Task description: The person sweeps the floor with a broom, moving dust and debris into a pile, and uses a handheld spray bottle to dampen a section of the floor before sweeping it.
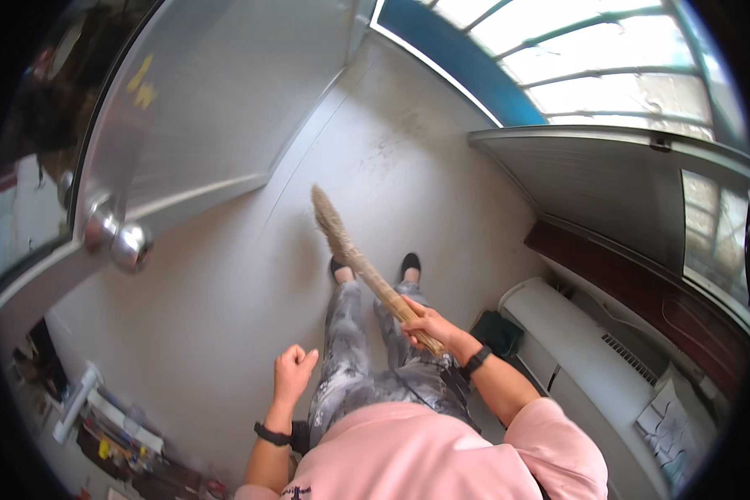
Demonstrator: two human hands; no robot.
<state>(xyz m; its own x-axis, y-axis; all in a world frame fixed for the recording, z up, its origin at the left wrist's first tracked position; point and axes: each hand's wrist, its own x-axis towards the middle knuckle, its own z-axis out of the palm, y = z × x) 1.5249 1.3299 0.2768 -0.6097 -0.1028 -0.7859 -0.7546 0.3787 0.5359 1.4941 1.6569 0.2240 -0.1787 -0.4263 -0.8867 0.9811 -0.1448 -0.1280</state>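
Note:
A straw broom (367,272) slants across in front of my legs, its shaggy tan head pointing up and away to the left. Around its bound handle, close to the near end, my right hand (422,322) is closed. My left hand (293,369) hangs beside my left thigh, curled into a loose fist with the thumb out. Nothing shows in that fist, and it does not touch the broom. The broom's head is seen over the pale floor (208,308), just beyond my left shoe (340,271); whether it touches the floor, I cannot tell.
A grey metal door (217,92) with a round knob (131,247) stands open at the left. On the right are another door panel (592,192) and a long white cabinet-like unit (583,358). Barred windows (608,75) lie beyond. Shelved clutter (117,433) sits at the lower left.

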